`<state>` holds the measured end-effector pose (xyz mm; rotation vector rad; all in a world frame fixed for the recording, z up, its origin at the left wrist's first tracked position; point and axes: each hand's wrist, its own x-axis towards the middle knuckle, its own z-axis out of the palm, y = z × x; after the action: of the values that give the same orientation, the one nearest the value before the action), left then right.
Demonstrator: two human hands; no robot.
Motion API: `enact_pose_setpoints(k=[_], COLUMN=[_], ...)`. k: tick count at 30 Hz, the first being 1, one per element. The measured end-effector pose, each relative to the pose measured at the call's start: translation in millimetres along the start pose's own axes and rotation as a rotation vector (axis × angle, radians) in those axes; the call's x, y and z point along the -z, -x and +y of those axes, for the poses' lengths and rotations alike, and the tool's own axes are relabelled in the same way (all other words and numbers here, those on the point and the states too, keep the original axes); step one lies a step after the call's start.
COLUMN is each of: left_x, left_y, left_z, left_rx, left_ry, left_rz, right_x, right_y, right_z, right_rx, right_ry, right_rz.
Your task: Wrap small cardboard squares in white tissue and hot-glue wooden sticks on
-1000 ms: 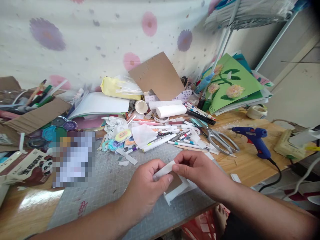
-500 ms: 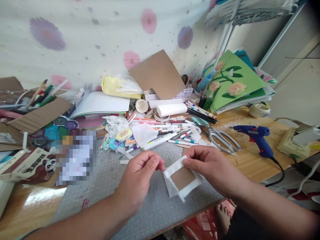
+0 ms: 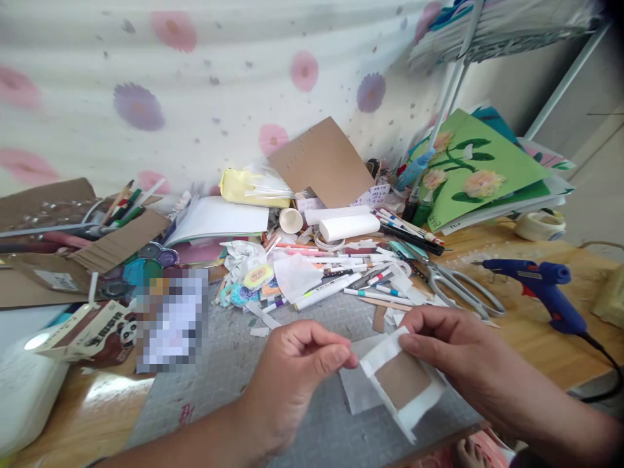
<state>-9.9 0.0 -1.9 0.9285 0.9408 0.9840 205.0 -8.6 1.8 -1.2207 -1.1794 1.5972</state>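
Note:
My right hand (image 3: 446, 344) pinches the upper edge of a small rectangular piece of brown cardboard (image 3: 402, 379) between thumb and fingers. White paper (image 3: 383, 357) is folded over its edges as a border, leaving the brown middle bare. At the card's upper left corner is my left hand (image 3: 305, 380), closed with thumb and fingertips together. Whatever it pinches there is too small to make out. A thin, translucent white sheet (image 3: 363, 393) lies on the grey cutting mat (image 3: 234, 403) beneath the card.
To the right rest metal scissors (image 3: 463, 286) and a blue glue gun (image 3: 536, 279) with its cord. Markers (image 3: 326, 290), paper scraps and a white roll (image 3: 350, 226) crowd the back. A brown cardboard sheet (image 3: 322, 162) leans behind them. Leftward stand a panda-printed box (image 3: 92, 331) and paint pots (image 3: 141, 270).
The view has shifted, so the scene sits lower and further right. The card has moved slightly right, showing more of the thin sheet beneath. Both hands keep their pinch.

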Motion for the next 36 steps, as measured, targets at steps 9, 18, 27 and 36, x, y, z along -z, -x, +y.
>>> enact_pose_setpoints(k=[9,18,27,36], left_x=[-0.7,-3.4,-0.2,2.9], left_y=[5,7,14,11], left_z=[-2,1,-4,4], left_rx=[-0.002,-0.153,-0.133,-0.082], left_ry=[-0.124,-0.189,-0.37,-0.522], left_rz=[-0.044,-0.216,-0.411,-0.964], right_x=[14,10,19,18], right_y=[6,4,3,3], right_z=[-2,-7,-3,-3], right_rx=[-0.075,-0.083,0.016,0.068], right_ry=[-0.087,-0.03,0.073,0.11], right_rz=[0.038,0.07,0.041,0.006])
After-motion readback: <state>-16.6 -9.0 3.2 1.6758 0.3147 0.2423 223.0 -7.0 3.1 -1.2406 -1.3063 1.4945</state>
